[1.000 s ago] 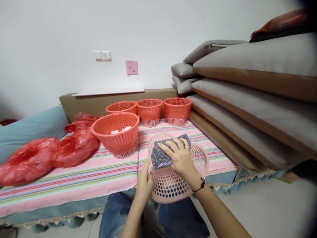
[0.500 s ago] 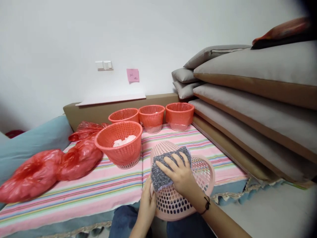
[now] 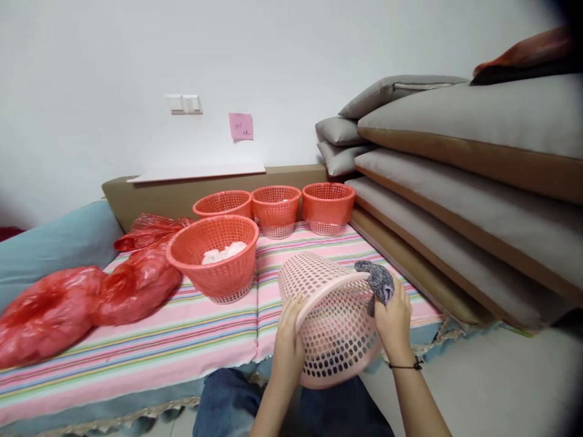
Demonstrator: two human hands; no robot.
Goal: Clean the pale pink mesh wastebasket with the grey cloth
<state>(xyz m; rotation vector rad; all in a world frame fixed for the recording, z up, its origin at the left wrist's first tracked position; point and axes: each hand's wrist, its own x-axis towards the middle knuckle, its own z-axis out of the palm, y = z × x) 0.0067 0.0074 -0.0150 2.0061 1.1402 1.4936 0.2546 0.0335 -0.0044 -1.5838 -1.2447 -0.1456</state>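
Observation:
A pale pink plastic basket [image 3: 314,273] with a perforated wall lies tilted over my knees, its open mouth facing me. My left hand [image 3: 290,334] grips the left side of its rim. At the right of the rim, my right hand [image 3: 395,312] is closed on a grey cloth [image 3: 381,284], which is bunched over the rim's edge. Beyond the pink basket, an orange basket [image 3: 214,249] holds some white items that I cannot make out.
Three more orange baskets stand at the back, one of them at the right [image 3: 328,203]. Red plastic bags [image 3: 136,285] lie on the striped cloth [image 3: 191,337] at left. Grey cushions [image 3: 455,176] are stacked at right. A pink note [image 3: 241,127] is on the wall.
The pink basket has turned so its mouth faces me. My right hand has moved the grey cloth from the outer wall to the right of the rim, and the cloth is now bunched.

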